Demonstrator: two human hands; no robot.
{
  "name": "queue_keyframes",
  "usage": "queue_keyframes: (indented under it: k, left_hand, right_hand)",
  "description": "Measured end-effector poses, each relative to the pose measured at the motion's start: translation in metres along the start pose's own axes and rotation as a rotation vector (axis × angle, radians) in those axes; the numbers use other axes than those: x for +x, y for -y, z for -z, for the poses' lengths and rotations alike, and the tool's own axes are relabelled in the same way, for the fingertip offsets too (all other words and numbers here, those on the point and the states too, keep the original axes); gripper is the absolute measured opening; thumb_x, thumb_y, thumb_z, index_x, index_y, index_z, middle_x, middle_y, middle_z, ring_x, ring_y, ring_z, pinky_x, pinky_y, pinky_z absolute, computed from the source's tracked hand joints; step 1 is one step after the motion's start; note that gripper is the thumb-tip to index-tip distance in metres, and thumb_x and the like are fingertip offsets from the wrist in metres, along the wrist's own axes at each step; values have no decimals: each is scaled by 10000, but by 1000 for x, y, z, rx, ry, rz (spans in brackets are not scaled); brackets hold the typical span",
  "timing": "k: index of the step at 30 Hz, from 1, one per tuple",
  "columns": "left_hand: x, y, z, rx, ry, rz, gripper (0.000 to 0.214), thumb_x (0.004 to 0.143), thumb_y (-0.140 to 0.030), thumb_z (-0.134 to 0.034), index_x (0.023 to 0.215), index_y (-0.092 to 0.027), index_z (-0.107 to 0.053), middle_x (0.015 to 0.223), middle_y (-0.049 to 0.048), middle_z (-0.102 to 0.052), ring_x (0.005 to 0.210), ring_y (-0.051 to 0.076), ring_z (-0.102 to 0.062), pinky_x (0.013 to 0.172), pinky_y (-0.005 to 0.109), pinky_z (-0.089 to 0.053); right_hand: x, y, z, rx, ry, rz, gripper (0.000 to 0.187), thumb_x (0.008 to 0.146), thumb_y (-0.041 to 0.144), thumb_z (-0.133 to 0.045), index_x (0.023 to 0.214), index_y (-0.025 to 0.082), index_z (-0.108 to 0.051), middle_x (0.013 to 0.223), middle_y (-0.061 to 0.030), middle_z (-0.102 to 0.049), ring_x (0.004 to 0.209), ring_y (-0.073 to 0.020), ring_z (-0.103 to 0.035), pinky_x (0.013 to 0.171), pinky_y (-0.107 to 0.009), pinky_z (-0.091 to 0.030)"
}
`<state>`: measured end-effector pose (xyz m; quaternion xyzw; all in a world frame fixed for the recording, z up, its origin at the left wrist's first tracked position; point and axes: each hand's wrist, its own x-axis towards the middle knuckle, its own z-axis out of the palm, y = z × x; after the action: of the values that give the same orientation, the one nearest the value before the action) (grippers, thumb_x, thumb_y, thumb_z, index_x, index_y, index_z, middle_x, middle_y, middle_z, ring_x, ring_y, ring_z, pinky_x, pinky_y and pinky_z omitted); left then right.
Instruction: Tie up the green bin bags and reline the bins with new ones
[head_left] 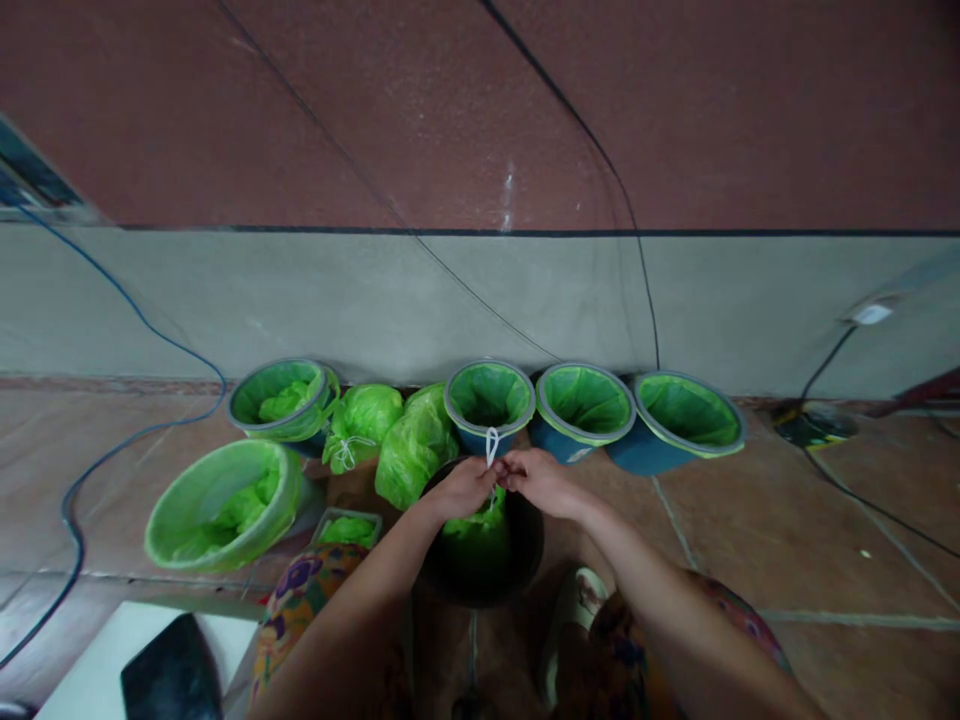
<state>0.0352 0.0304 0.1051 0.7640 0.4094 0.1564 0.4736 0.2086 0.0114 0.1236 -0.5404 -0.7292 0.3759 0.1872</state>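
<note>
My left hand (pixel 471 486) and my right hand (pixel 541 480) meet in front of me, fingers pinched at a white string (pixel 492 446). A loop of it stands up above my fingers. Below them, the gathered top of a green plastic bag (pixel 474 540) sits inside a dark round bin (pixel 531 560) between my knees. Just beyond are two full green bags: one bag (pixel 364 418) has its neck tied with white string, and the other bag (pixel 417 448) leans beside it. My fingertips partly hide the string.
Along the wall stand blue bins lined with green: one bin (pixel 480 437), another bin (pixel 551 440) and a third (pixel 637 455). At left are a lined bin (pixel 307 440), a wide lined basket (pixel 289 490) and a small tray (pixel 322 523). A blue cable (pixel 142 433) crosses the floor.
</note>
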Motion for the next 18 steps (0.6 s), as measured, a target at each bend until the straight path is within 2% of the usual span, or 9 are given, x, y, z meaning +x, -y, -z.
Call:
queue_keyframes:
  k: [4, 7, 10, 12, 15, 17, 18]
  left_hand:
    - [0, 3, -3, 0, -26, 25, 463, 935, -408, -282, 763, -131, -611, 609, -1, -527, 546, 96, -442, 546, 209, -369]
    - [-2, -1, -5, -46, -86, 50, 473, 929, -432, -296, 759, -138, -626, 576, -4, -519, 533, 103, -453, 541, 217, -367]
    - [-3, -4, -5, -137, -174, 114, 457, 923, -442, -315, 841, -142, -650, 531, -19, -503, 490, 102, -451, 507, 217, -353]
    - [-3, -4, -4, -234, -218, 196, 438, 922, -422, -315, 903, -139, -649, 512, -29, -503, 440, 95, -434, 466, 215, -330]
    - [-1, -1, -3, -346, -223, 252, 356, 882, -354, -396, 795, -127, -657, 519, -15, -543, 412, 84, -433, 443, 211, -317]
    - [-2, 2, -2, -365, -205, 225, 221, 795, -274, -518, 717, -125, -660, 525, -15, -561, 435, 82, -456, 462, 208, -343]
    - [-2, 3, -1, -365, -185, 204, 154, 748, -233, -561, 715, -125, -666, 531, -19, -568, 454, 85, -476, 478, 208, -364]
  right_hand:
    - [-3, 6, -9, -177, -66, -88, 172, 803, 230, -543, 674, 169, -640, 652, -38, -663, 645, -139, -585, 607, -238, -368]
    - [-2, 4, -5, -201, -94, -102, 190, 803, 197, -503, 686, 178, -652, 664, -37, -669, 641, -137, -584, 608, -241, -368]
    - [-2, -1, -3, -161, -124, -123, 182, 760, 154, -494, 698, 177, -663, 686, -44, -685, 647, -143, -602, 617, -246, -393]
    - [-3, -3, -6, -9, -76, -159, 160, 751, 182, -505, 701, 172, -657, 675, -43, -686, 613, -141, -610, 598, -243, -416]
    - [-5, -7, -14, 309, 97, -190, 149, 751, 244, -525, 758, 162, -650, 694, -35, -688, 586, -131, -616, 573, -237, -446]
    - [-5, -9, -18, 337, 159, -186, 146, 732, 272, -561, 744, 158, -652, 671, -27, -675, 579, -127, -603, 569, -237, -445]
    - [-4, -11, -18, 284, 141, -184, 131, 713, 271, -585, 722, 159, -653, 651, -21, -666, 579, -126, -593, 571, -238, -438]
